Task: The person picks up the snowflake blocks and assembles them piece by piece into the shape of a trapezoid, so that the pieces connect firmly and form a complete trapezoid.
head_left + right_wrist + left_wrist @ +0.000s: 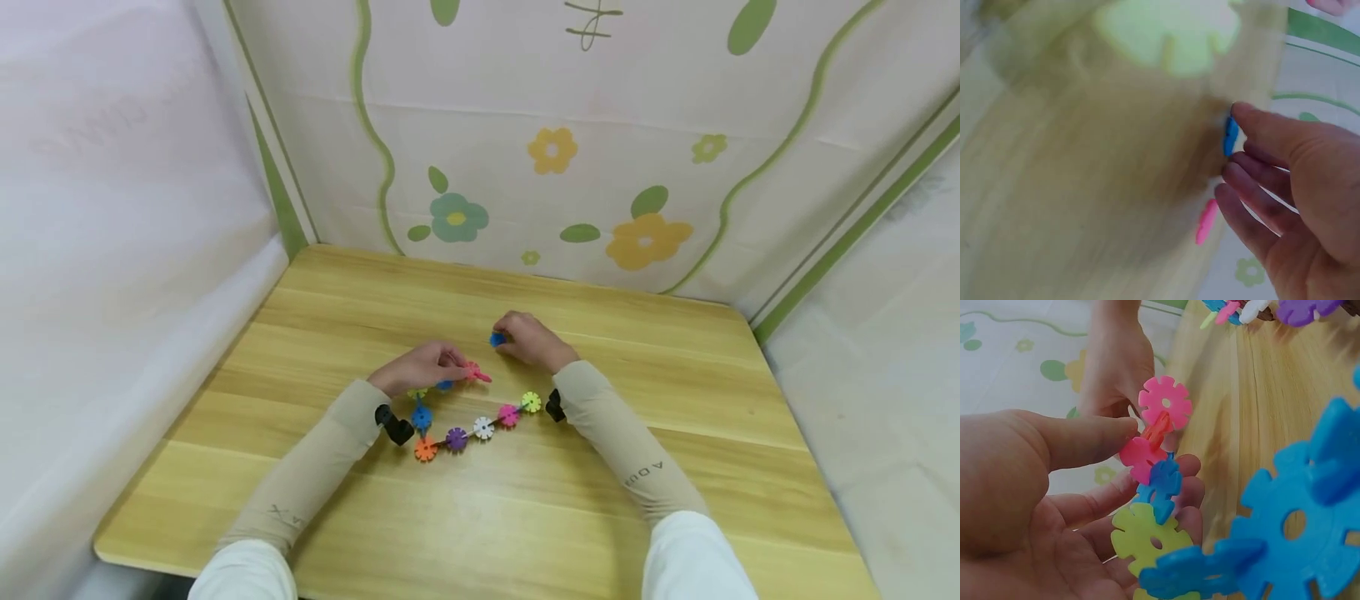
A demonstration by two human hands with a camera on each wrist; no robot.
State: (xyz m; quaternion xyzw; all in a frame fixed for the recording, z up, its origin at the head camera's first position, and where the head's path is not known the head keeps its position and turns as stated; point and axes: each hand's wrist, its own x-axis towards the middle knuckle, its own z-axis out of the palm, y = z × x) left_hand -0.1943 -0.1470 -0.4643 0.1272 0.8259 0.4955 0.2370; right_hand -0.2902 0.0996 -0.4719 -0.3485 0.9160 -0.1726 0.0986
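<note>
A chain of notched plastic snowflake discs curves over the table, with an orange disc, a purple disc, a white disc and a yellow-green end disc among them. My left hand pinches the chain near its far end, at a pink-red disc; another pink disc sticks out past the thumb. Below the grip, blue and yellow discs hang in front of the palm. Apart from the chain, my right hand holds a single blue disc between thumb and fingertips.
The wooden table extends around both hands. A white cloth with printed flowers rises behind its back edge, and pale cloth walls stand at the left and right. Both wrists carry small black cameras.
</note>
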